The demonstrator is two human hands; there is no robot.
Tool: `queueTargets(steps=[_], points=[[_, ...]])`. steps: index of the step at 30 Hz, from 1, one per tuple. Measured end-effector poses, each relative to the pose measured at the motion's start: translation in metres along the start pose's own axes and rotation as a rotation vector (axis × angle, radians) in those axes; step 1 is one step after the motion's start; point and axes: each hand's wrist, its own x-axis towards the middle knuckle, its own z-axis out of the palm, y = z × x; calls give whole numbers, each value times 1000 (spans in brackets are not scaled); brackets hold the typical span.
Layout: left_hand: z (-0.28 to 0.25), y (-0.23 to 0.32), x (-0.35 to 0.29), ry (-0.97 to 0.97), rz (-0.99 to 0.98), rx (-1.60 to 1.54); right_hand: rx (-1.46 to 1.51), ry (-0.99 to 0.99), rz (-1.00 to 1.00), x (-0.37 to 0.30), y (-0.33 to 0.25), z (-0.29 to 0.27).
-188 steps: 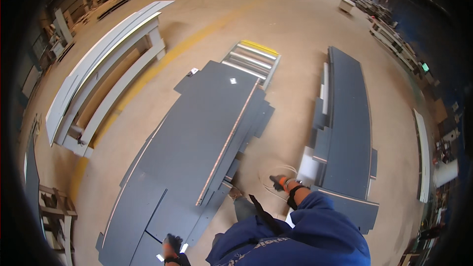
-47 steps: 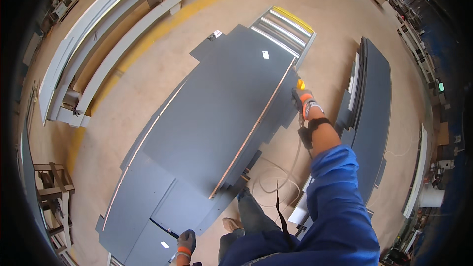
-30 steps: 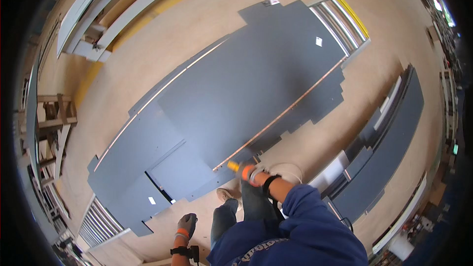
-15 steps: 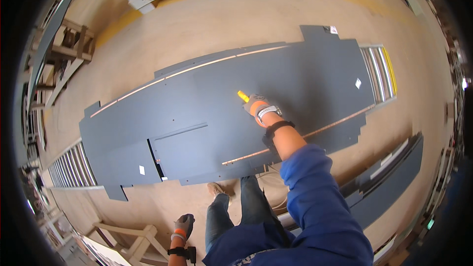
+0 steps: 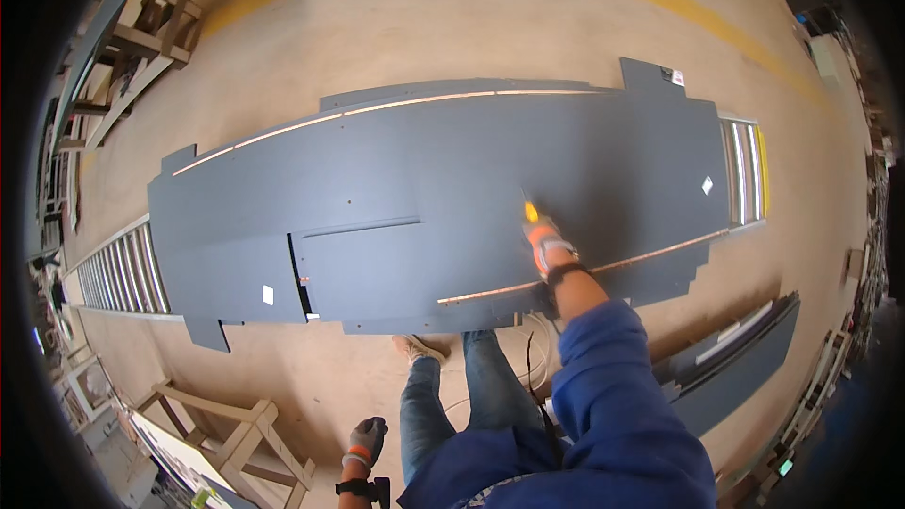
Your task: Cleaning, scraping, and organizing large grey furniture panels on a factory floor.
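My right hand [image 5: 545, 238], in a grey and orange glove, is closed round a slim yellow-handled tool [image 5: 532, 211] with a thin tip; its exact kind is too blurred to make out. Hand and tool are over the right half of a large dark grey sheet-metal panel [image 5: 452, 160]; whether the tip touches it I cannot tell. Copper-coloured strips [image 5: 396, 106] run along the panel's far and near edges. At my left side hangs my left hand [image 5: 368, 438], gloved too, fingers curled in and nothing visible in them, away from the panel.
The panel lies on a roller conveyor, whose rollers [image 5: 123, 270] show at the left end and again at the right. More grey panels [image 5: 745, 358] lie low at the near right. Wooden stands [image 5: 236, 438] are at near left and far left. A pale cable [image 5: 545, 339] trails beside my legs.
My right hand has moved right and slightly nearer over the panel, with the yellow-handled tool still in it. The view has shifted, and the left hand still hangs by my side.
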Motion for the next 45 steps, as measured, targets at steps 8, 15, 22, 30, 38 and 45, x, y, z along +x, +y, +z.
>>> queueTargets(steps=[8,15,22,30,38,45], points=[[0,16,40,-30,87,42,-643,-296,76,-69,191,-27],[-3,75,45,-115,251,303,-141,-57,282,-103,228,-46],[-31,85,107,-212,253,319,-176,82,291,-183,239,-134],[-49,135,93,-211,340,505,-294,94,157,-243,294,-187],[5,157,95,-164,6,506,69,128,228,-170,335,-209],[142,225,70,-145,26,452,465,427,469,8,433,-356]])
